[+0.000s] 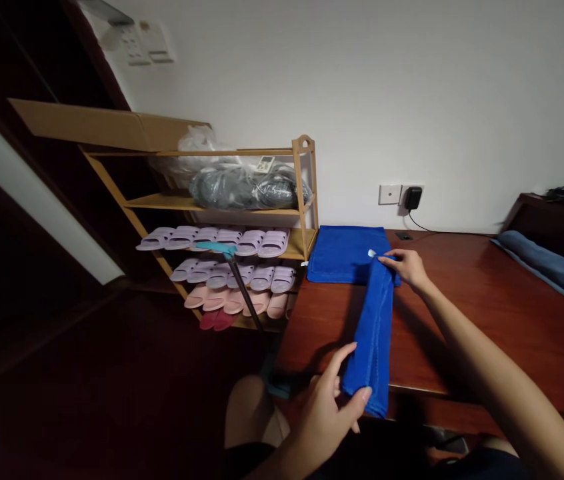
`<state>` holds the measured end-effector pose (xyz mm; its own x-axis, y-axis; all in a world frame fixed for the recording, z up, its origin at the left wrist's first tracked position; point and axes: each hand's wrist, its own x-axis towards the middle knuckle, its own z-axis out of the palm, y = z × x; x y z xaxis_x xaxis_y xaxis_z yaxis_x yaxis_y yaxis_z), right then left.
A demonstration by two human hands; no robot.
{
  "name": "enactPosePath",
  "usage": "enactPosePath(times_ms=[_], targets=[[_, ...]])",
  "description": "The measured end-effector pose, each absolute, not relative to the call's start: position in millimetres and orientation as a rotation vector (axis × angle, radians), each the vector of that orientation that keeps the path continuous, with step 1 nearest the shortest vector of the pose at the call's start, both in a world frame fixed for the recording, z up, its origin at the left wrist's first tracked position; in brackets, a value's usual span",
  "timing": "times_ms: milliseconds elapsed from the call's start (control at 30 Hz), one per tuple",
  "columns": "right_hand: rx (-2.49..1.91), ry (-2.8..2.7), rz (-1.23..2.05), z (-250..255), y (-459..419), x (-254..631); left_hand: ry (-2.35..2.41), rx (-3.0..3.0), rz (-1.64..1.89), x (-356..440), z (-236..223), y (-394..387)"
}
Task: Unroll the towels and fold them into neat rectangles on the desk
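A long blue cloth (375, 333), folded into a narrow strip, stretches between my two hands over the front of the wooden table. My left hand (329, 403) grips its near end, thumb on top and fingers beneath. At the far end, my right hand (405, 267) pinches the cloth near a small white tag. Behind it lies a flat, folded blue cloth (345, 250) on the table's back left corner. The strip's far end overlaps this cloth in view.
The wooden table (472, 320) meets a white wall. A rolled grey-blue towel (545, 263) lies at right, near a black plug adapter (413, 198) and cable. Left stands a wooden rack (299, 200) with several slippers (273, 243). A blue-topped handle (217, 248) leans before it.
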<state>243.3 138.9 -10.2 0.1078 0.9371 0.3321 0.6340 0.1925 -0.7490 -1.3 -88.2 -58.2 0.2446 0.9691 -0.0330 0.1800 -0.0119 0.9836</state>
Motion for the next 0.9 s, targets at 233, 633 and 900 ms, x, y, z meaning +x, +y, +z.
enactPosePath(times_ms=[233, 633, 900], targets=[[-1.571, -1.893, 0.362, -18, 158, 201, 1.297, 1.445, 0.842, -5, -68, -91], [-2.054, -1.87, 0.138, -2, 127, 198, 1.572, 2.216, 1.06, -16, -35, -94], [-2.161, -2.012, 0.16, -2, 121, 174, 1.686, 2.18, 0.862, 12, -40, -81]])
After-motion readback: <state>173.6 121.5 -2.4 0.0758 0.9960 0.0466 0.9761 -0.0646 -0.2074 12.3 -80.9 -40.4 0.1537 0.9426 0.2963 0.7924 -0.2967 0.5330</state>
